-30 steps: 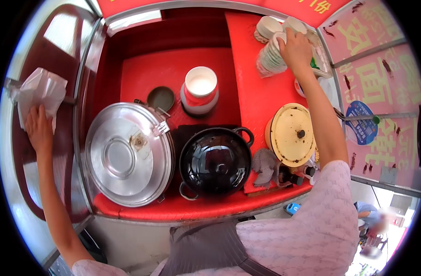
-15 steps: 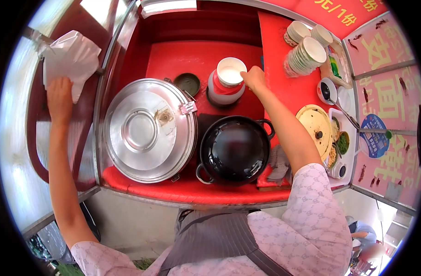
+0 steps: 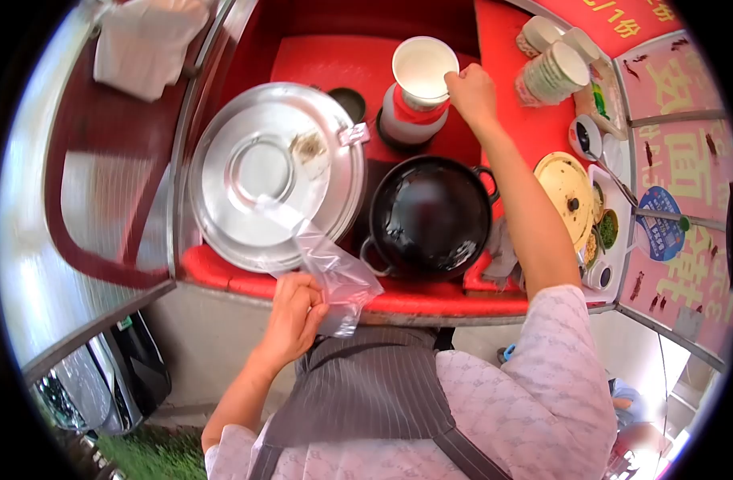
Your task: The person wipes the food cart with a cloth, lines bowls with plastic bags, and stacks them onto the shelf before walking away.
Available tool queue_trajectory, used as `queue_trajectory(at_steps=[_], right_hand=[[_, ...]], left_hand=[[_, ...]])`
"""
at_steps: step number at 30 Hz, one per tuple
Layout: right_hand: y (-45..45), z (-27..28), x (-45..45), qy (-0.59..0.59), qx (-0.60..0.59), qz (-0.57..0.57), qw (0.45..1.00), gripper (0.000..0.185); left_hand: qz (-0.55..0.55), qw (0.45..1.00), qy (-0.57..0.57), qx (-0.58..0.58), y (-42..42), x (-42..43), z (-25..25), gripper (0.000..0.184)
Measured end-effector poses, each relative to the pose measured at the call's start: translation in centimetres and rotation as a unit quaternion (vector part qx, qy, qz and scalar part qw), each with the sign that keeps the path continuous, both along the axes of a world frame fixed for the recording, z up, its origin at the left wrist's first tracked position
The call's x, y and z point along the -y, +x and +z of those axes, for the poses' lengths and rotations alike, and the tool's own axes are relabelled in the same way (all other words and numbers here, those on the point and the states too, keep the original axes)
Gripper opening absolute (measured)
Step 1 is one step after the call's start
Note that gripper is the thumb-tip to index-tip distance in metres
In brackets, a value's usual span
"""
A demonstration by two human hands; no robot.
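Observation:
My left hand is closed on a clear plastic bag, held over the counter's front edge beside the steamer-like metal pot. The bag hangs thin and crumpled. My right hand pinches the rim of a white paper cup. This cup is tilted a little toward me above a round container with a red top; whether they touch I cannot tell. Below my right forearm is a black lidded pot. A large round metal lid covers the pot at left.
A stack of plastic bags hangs at upper left. Paper cup stacks stand at upper right. Near the right edge are a cream lid, a white bowl with a ladle, chopped greens and a grey cloth.
My left hand has come away from the hanging bags, down and right, with a clear bag. My right hand has raised the white cup slightly. The whole view has shifted.

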State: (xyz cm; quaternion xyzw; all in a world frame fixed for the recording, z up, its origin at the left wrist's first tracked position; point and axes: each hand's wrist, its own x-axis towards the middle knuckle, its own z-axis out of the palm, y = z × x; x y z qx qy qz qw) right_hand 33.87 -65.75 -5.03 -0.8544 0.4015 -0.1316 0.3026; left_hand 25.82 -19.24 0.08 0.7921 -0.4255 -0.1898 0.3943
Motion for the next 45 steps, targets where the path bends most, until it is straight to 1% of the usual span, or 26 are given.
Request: queue_trajectory(at_steps=[2, 3, 5, 7, 9, 11, 12, 13, 15, 17, 18, 19, 21, 22, 23, 25, 26, 27, 29, 30, 33, 34, 38, 41, 43, 45], right_hand=[[-1.7, 4.2, -6.1, 0.088, 0.065, 0.062, 0.992, 0.039], [-1.9, 3.1, -8.5, 0.119, 0.085, 0.100, 0.984, 0.034], [-2.8, 4.1, -15.9, 0.280, 0.111, 0.109, 0.947, 0.027], [-3.2, 3.2, -21.6, 0.340, 0.094, 0.098, 0.930, 0.036], [-4.0, 3.1, -25.2, 0.352, 0.094, 0.133, 0.922, 0.045], [-6.5, 6.4, -28.8, 0.576, 0.160, 0.022, 0.801, 0.048], [-7.5, 7.1, -29.6, 0.577, 0.160, 0.019, 0.800, 0.048], [-8.6, 7.6, -30.0, 0.672, 0.151, 0.044, 0.724, 0.044], [-11.2, 7.4, -31.4, 0.757, 0.141, 0.066, 0.634, 0.041], [-13.6, 6.8, -33.3, 0.603, 0.130, 0.194, 0.763, 0.031], [-13.7, 7.5, -34.8, 0.524, 0.120, 0.197, 0.820, 0.018], [-13.8, 7.2, -36.0, 0.525, 0.122, 0.191, 0.821, 0.018], [-14.1, 6.2, -37.9, 0.352, 0.160, 0.186, 0.903, 0.011], [-13.8, 5.8, -38.8, 0.367, 0.172, 0.130, 0.905, 0.007], [-13.7, 5.5, -39.5, 0.370, 0.171, 0.123, 0.905, 0.007], [-13.8, 4.8, -40.6, 0.308, 0.240, 0.068, 0.918, 0.008], [-14.0, 4.6, -41.2, 0.274, 0.272, 0.041, 0.922, 0.009], [-14.3, 4.6, -41.8, 0.273, 0.272, 0.032, 0.922, 0.009], [-14.6, 4.8, -42.5, 0.123, 0.232, 0.054, 0.963, 0.010], [-14.7, 4.7, -42.6, 0.009, 0.235, 0.094, 0.967, 0.016], [-14.8, 5.0, -43.2, -0.113, 0.259, 0.128, 0.951, 0.021], [-14.8, 4.7, -43.1, -0.144, 0.272, 0.141, 0.941, 0.023], [-15.5, 5.3, -43.5, -0.122, 0.271, 0.154, 0.942, 0.020], [-16.0, 5.5, -42.7, -0.125, 0.292, 0.070, 0.946, 0.011], [-16.7, 5.4, -42.1, 0.085, 0.316, -0.088, 0.941, 0.011], [-17.2, 4.6, -40.9, 0.107, 0.303, -0.093, 0.942, 0.023]], left_hand=[[0.062, 0.981, -0.065, -0.170, -0.1, -0.9, -0.2, 0.026], [0.101, 0.948, -0.099, -0.285, 0.1, -1.1, 0.0, 0.032], [0.167, 0.795, -0.173, -0.556, 1.6, -2.2, 0.2, 0.035], [0.163, 0.737, -0.222, -0.617, 3.7, -2.2, 1.0, 0.036], [0.134, 0.729, -0.229, -0.631, 5.5, -3.3, 1.6, 0.046], [0.125, 0.721, -0.233, -0.640, 6.9, -5.0, 1.5, 0.045], [0.124, 0.717, -0.240, -0.643, 7.6, -5.7, 1.6, 0.045], [0.124, 0.712, -0.246, -0.645, 8.2, -6.4, 1.5, 0.044], [0.127, 0.709, -0.254, -0.645, 9.1, -7.6, 1.2, 0.044], [0.096, 0.705, -0.268, -0.650, 9.8, -8.3, 1.6, 0.044], [0.080, 0.706, -0.258, -0.655, 10.0, -8.6, 1.7, 0.049], [0.077, 0.705, -0.253, -0.658, 9.9, -8.7, 1.9, 0.049], [0.123, 0.656, -0.297, -0.683, 9.9, -8.6, 2.0, 0.063], [0.084, 0.624, -0.337, -0.700, 10.0, -9.1, 1.1, 0.080], [0.084, 0.623, -0.330, -0.704, 9.7, -9.5, 0.8, 0.080], [0.086, 0.760, -0.215, -0.607, 8.8, -10.1, 0.1, 0.050], [0.039, 0.800, -0.239, -0.549, 8.0, -10.6, -0.9, 0.050], [0.034, 0.799, -0.233, -0.554, 7.8, -10.7, -1.4, 0.050], [0.062, 0.871, -0.131, -0.469, 7.6, -10.0, -1.9, 0.064], [0.079, 0.827, -0.173, -0.530, 7.3, -9.4, -1.3, 0.059], [0.071, 0.796, -0.227, -0.557, 6.2, -8.0, -0.6, 0.051], [0.087, 0.831, -0.172, -0.522, 5.9, -7.6, 0.3, 0.040], [0.107, 0.811, -0.151, -0.556, 6.0, -6.7, -1.1, 0.019], [0.119, 0.781, -0.164, -0.590, 6.6, -7.0, -2.5, 0.016], [0.118, 0.764, -0.206, -0.600, 6.4, -6.9, -2.1, 0.016], [0.140, 0.772, -0.234, -0.574, 6.5, -6.8, -1.5, 0.017]])
